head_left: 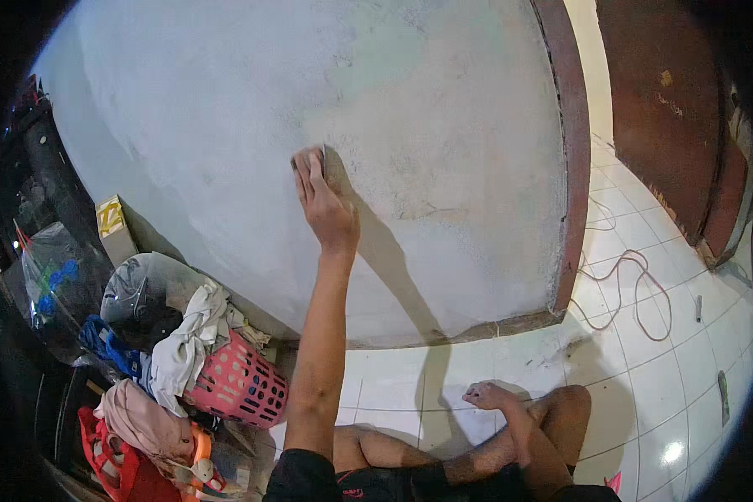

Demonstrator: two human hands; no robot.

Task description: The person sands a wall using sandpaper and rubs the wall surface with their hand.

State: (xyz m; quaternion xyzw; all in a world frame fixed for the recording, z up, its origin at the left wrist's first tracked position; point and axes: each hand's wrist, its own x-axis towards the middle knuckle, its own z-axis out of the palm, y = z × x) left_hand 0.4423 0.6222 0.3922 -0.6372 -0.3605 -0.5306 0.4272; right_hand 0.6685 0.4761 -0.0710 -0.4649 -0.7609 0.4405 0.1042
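"In the head view, what's the left hand [330, 205] doing?"
"Clamped on a small, flat, grey pad [323, 156] against the whitish plastered wall [443, 167]."
"And the right hand [489, 396]?"
"Before the wall's foot; I can't tell its grip. A pink perforated plastic basket [241, 381] sits near the wall's lower left."

Wall [452, 134]: patchy grey-white, faint green areas
Trim [575, 167]: red-brown, along wall's right end
Floor [678, 381]: white-tiled, glossy
Brown panel [657, 84]: far right, upright, cream strip [591, 67] alongside
Light: bright reflection [672, 453] on floor, lower right
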